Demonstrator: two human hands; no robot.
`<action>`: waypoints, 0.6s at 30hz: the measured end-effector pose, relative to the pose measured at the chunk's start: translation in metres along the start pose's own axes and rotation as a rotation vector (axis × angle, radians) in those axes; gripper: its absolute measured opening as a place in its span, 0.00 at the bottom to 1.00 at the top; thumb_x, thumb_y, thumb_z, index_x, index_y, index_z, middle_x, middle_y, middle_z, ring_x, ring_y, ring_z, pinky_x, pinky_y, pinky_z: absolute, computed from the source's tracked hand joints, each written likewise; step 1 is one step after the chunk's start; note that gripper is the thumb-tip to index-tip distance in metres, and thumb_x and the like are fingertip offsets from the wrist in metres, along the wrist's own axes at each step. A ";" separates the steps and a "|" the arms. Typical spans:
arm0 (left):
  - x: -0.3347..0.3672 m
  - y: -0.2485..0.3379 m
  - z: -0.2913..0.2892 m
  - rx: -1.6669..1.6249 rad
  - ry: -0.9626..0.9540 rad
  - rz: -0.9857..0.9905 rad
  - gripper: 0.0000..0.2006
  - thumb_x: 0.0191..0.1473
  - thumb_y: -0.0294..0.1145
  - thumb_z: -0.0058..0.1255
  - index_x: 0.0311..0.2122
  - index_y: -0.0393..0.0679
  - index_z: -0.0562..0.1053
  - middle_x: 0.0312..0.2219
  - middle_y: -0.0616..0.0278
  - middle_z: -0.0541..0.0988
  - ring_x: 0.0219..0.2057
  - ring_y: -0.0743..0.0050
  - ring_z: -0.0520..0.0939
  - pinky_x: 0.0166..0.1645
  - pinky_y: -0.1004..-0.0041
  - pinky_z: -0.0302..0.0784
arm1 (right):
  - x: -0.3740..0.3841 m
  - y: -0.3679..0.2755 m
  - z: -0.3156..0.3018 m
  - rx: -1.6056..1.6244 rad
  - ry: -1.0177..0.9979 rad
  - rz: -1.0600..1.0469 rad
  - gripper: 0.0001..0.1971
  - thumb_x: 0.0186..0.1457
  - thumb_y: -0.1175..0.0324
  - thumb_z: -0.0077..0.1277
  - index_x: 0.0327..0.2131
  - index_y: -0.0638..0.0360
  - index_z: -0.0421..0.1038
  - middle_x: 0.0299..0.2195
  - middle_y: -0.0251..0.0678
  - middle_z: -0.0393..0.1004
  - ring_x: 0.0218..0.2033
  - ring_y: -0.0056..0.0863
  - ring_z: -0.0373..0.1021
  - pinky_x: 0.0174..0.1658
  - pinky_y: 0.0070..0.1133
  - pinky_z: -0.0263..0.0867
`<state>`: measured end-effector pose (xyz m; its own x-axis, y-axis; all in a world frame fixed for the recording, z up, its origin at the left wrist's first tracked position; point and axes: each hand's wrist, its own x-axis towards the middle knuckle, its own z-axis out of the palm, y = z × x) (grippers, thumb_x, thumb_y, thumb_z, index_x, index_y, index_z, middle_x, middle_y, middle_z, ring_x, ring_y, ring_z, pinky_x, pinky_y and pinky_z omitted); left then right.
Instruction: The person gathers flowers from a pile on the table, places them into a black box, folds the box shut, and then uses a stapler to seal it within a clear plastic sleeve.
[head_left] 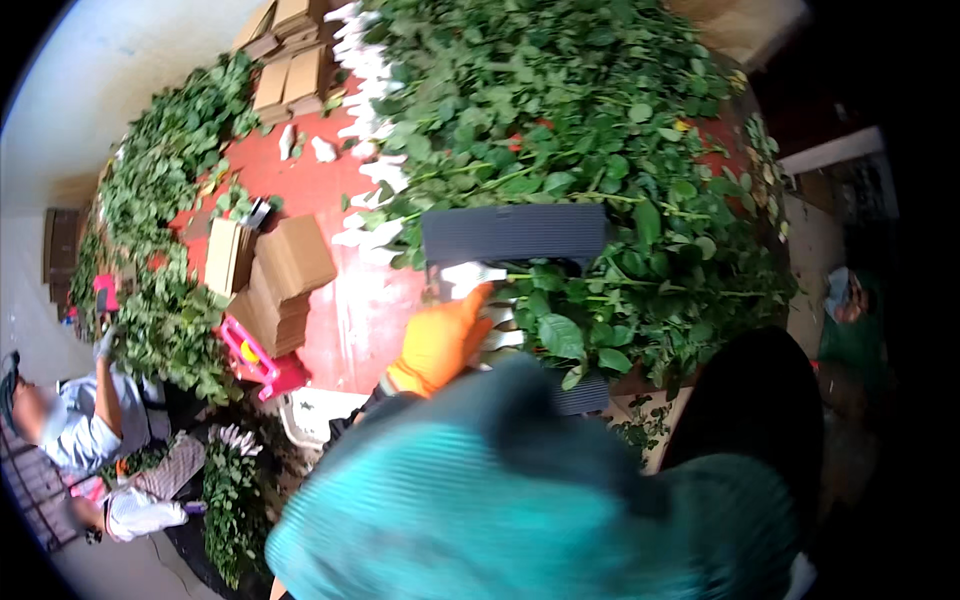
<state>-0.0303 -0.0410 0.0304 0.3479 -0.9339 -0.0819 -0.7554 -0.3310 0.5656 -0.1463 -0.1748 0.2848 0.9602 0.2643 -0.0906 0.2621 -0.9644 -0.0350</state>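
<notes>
My left hand (435, 345), in an orange glove, reaches up at the near side of the red table (350, 350). Its fingers bend onto a white-sleeved flower head (470, 277), one of several in a row with leafy stems running to the right. Just above them stands a dark grey corrugated sheet (515, 232). Very near the camera, a blurred teal ribbed shape with dark patches, apparently my gloved right hand (430, 500), fills the lower picture. Its fingers cannot be made out, and it hides the left forearm and the near table edge.
Leafy stems with white-sleeved heads (550, 90) are heaped over the far and right table. Folded cardboard pieces (280, 280) stack left, beside a pink holder (262, 358). More cardboard (290, 80) lies farther back. Two people (95, 410) are at the left beside other greenery (185, 250).
</notes>
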 end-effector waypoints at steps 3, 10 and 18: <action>-0.010 -0.008 0.002 -0.026 0.049 0.004 0.26 0.54 0.34 0.57 0.59 0.49 0.68 0.25 0.54 0.80 0.26 0.51 0.82 0.29 0.60 0.76 | 0.008 -0.006 -0.002 -0.004 0.031 -0.088 0.10 0.55 0.62 0.52 0.33 0.59 0.71 0.17 0.33 0.68 0.17 0.34 0.70 0.22 0.34 0.63; 0.000 -0.002 -0.001 0.017 0.036 0.072 0.24 0.56 0.36 0.54 0.59 0.48 0.67 0.28 0.54 0.80 0.26 0.51 0.82 0.30 0.58 0.75 | -0.007 -0.014 -0.017 -0.045 0.077 -0.103 0.10 0.55 0.63 0.52 0.31 0.60 0.71 0.17 0.35 0.69 0.17 0.36 0.69 0.21 0.35 0.62; -0.005 -0.010 0.008 0.008 -0.064 -0.029 0.28 0.55 0.34 0.56 0.62 0.52 0.65 0.28 0.52 0.80 0.28 0.47 0.82 0.32 0.58 0.77 | 0.004 -0.010 -0.009 -0.019 0.101 -0.161 0.10 0.54 0.64 0.52 0.29 0.61 0.71 0.16 0.37 0.69 0.16 0.38 0.69 0.21 0.37 0.61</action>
<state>-0.0289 -0.0345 0.0192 0.3338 -0.9306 -0.1504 -0.7501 -0.3588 0.5555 -0.1439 -0.1640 0.2933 0.9101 0.4141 0.0153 0.4144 -0.9098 -0.0221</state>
